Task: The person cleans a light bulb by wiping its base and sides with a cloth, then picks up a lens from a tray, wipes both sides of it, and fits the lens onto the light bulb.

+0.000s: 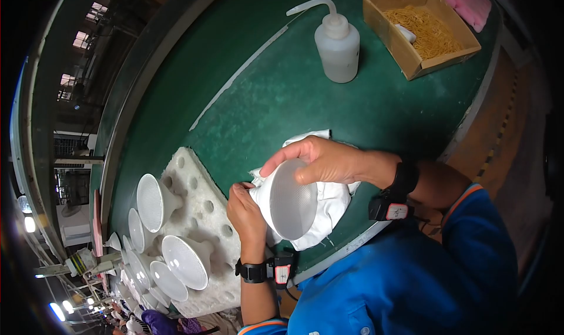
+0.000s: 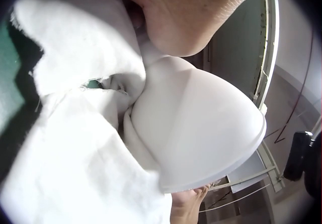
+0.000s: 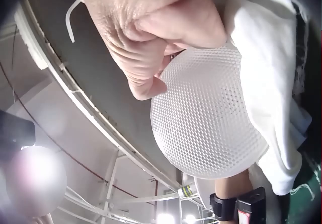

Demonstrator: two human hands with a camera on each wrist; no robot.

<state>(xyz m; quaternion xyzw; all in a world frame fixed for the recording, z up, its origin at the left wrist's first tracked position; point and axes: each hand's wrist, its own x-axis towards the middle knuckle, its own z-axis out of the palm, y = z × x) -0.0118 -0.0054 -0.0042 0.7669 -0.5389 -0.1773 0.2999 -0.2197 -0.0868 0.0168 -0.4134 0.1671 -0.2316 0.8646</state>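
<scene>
A white cone-shaped lamp (image 1: 294,200) is held over a crumpled cloth (image 1: 335,203), the left hand (image 1: 244,209) with fingers curled at its narrow neck, the right hand (image 1: 329,162) pinching its wide rim, thumb on the dimpled face. It looks light, stiff, smooth enough to slip and perhaps breakable, best gripped by neck and rim. Count one held lamp, one cloth, one squeeze bottle (image 1: 341,53), one open box (image 1: 395,47), and one foam tray (image 1: 220,256) with overlapping lamps, too crowded to total.
</scene>
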